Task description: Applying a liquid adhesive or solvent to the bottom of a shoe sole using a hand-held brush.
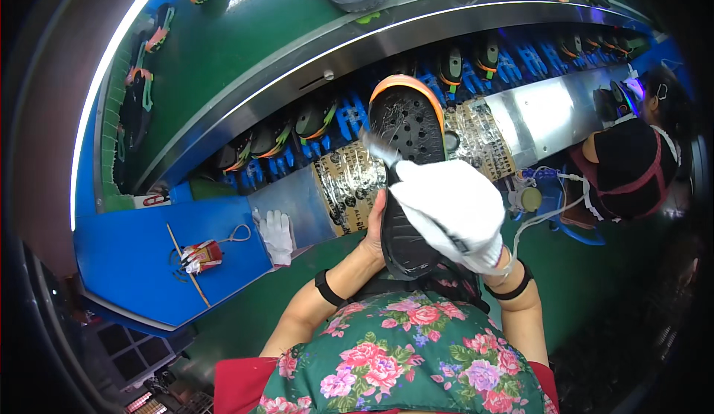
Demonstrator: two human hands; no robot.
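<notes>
A black clog point(407, 239), with round holes in its toe part and an orange rim at the toe, stands lengthwise before me, toe pointing away. My left hand point(375, 228) is bare and grips the clog's left edge at mid-length, its fingers partly hidden behind it. In a white glove, my right hand point(455, 209) is closed over the clog's right side. From its fingers a small brush point(378, 149), smeared by motion, reaches across the holed part. Most of the brush's handle is hidden by the glove.
Cardboard covered with clear tape point(346, 191) lies on the metal ledge ahead. Behind it are blue racks point(353, 120) with clogs; above runs a green belt point(223, 91). A loose white glove point(277, 237) lies beside the blue table point(126, 254). A co-worker point(628, 165) sits at right.
</notes>
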